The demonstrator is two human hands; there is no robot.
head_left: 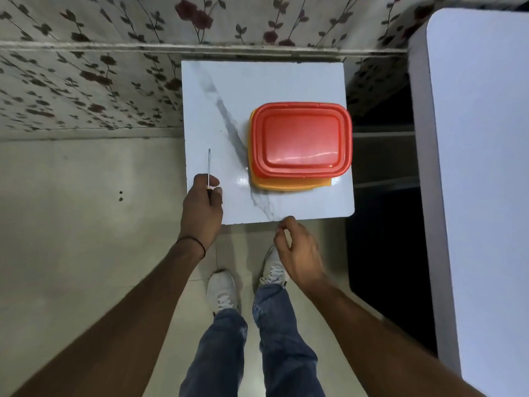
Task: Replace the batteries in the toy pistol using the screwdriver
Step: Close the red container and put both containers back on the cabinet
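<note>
Screwdriver (209, 167) in left grip (202, 208)

Shows a small square desk (217, 90), white with grey marble veining, standing on a pale tiled floor (71, 210). Carries on its right half an orange container (286, 185) closed by a red lid (300, 138), reaching almost to the right edge. Bears a tiny dark speck (220, 131) just left of it.

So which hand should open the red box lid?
The right hand, probably: it seems empty and sits just in front of the red lid. The left hand is busy, its fingers gripping the screwdriver.
</note>
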